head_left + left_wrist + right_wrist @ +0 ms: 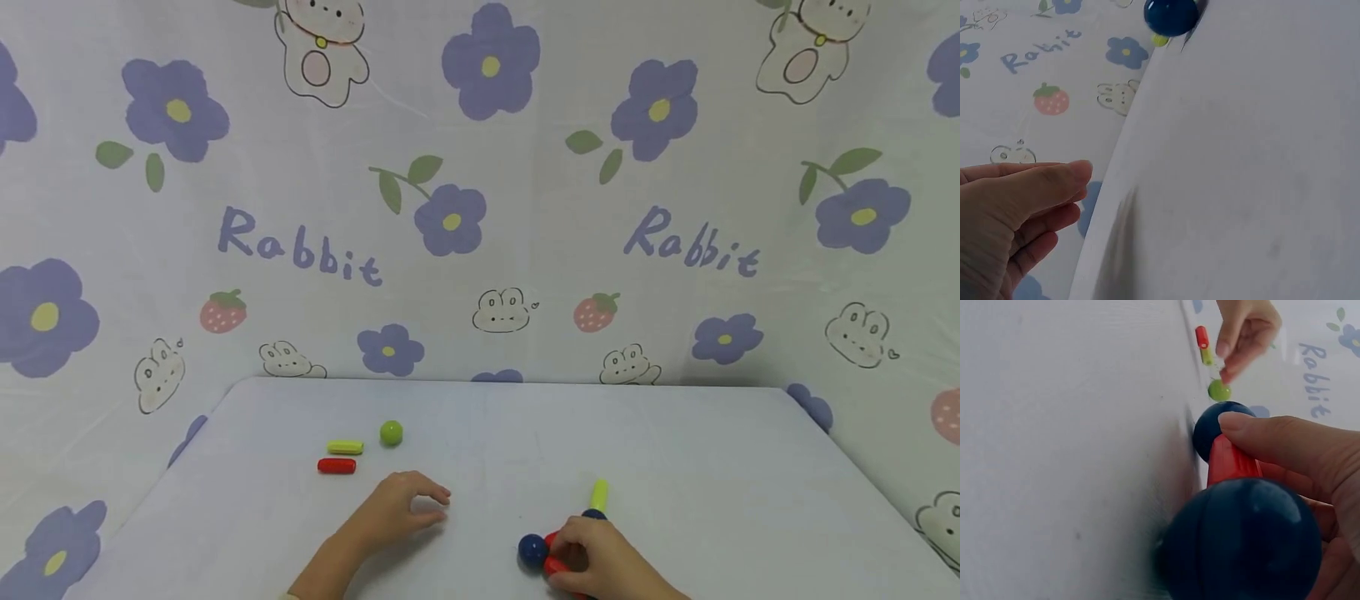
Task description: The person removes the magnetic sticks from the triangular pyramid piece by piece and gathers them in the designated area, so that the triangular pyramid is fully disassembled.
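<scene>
Two glossy dark-blue balls [533,551] right of centre on the white desk [712,475], touching a short, shiny red rod [554,567] pinched in the right hand [606,560]; left hand [399,507] empty, loosely open; beyond, a lime-green ball [392,432].

The dark blue balls [1254,540] look to me like hard, glossy plastic, catching soft pale highlights. The red bar [1230,465] beside them seems plastic too, smooth with a low sheen. Over on the bench [697,450], the green ball [391,432] shines as well, and the loose red rod [337,466] and yellow rod [345,447] have a slick plastic look. The bench top is matt and smooth; the printed backdrop [540,175] looks like dull cloth, faintly creased
</scene>
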